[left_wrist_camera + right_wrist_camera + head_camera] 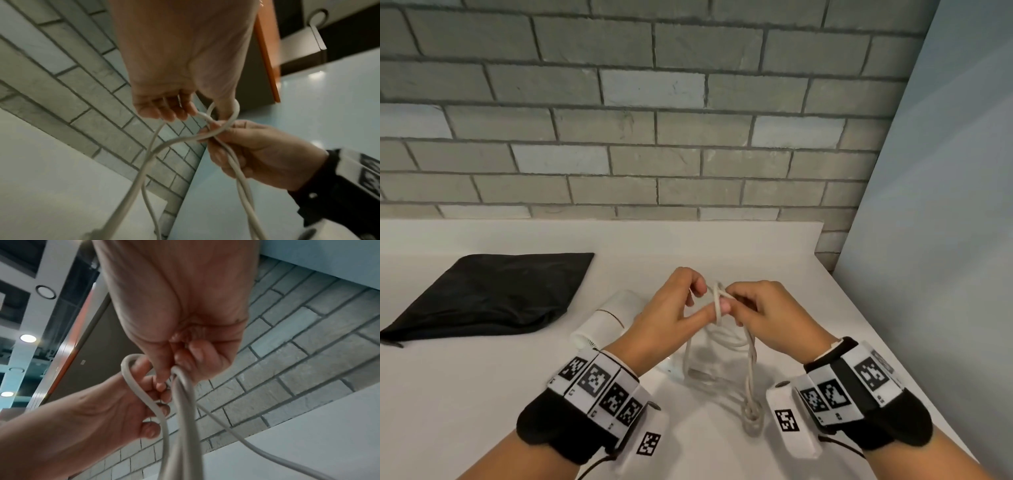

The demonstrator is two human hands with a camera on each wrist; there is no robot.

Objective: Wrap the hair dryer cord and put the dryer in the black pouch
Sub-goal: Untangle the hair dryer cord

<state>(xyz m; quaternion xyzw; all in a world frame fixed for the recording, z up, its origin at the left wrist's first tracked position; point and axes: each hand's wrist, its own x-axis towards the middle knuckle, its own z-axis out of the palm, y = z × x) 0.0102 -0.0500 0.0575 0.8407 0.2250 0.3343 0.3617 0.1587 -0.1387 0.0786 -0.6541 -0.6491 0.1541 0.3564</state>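
Note:
The white hair dryer (608,317) lies on the white table (482,394), partly hidden behind my left wrist. Its white cord (750,370) rises from a twisted bunch on the table to my two hands above it. My left hand (705,301) has a cord loop (230,113) round its thumb, and its curled fingers touch the cord. My right hand (736,306) pinches the doubled strands (183,386) just beside that loop. The black pouch (486,294) lies flat at the back left, away from both hands.
A grey brick wall (654,137) runs along the back of the table. A pale blue panel (945,240) closes off the right side, close to the table's right edge (876,329).

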